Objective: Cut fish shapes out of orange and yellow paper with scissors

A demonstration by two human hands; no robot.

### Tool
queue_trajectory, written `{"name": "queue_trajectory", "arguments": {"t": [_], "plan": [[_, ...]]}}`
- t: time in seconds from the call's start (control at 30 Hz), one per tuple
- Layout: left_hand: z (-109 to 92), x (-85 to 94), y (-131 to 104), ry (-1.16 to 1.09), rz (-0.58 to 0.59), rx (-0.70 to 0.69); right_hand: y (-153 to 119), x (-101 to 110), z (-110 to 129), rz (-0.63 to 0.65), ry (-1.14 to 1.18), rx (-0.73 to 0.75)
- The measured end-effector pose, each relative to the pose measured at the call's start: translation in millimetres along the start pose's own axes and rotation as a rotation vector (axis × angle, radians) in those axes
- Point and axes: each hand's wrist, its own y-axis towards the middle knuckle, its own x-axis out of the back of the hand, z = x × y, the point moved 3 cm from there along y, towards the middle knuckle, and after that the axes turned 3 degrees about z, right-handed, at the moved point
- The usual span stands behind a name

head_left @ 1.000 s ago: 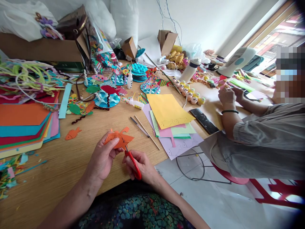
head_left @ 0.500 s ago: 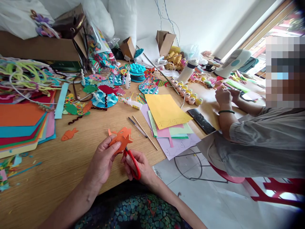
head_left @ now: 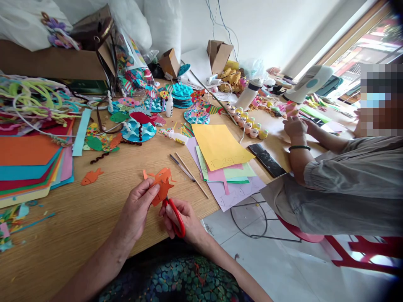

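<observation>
Between thumb and fingers, my left hand pinches a piece of orange paper, part of it cut to a pointed tail shape. My right hand is wrapped round the red handles of a pair of scissors. The blades meet the paper's lower right edge and are partly hidden by it. An orange paper fish lies on the table to the left of my hands. A pen and a thin wooden stick rest beyond my right hand.
Coloured sheets with drawn fish lie right of centre, beside a black phone. A stack of coloured paper is at left, paper scraps below it. A glue bottle lies ahead. A co-worker sits at right.
The orange paper has turned slightly in my left hand, with its pointed tail shape now more upright. The scissors stay at its lower right edge.
</observation>
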Motion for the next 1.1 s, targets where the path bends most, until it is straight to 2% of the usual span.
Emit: {"name": "queue_trajectory", "arguments": {"t": [0.63,0.93,1.1], "plan": [[-12.6,-0.2,-0.2,0.100,0.019,-0.029,-2.9,2.7,7.1,-0.041,-0.129,-0.048],[-18.0,6.7,3.6,0.168,0.101,-0.021,-3.6,5.9,2.8,-0.025,-0.154,-0.055],[-23.4,10.5,6.6,0.199,0.187,-0.012,-5.3,6.8,2.5,0.006,-0.172,-0.048]]}}
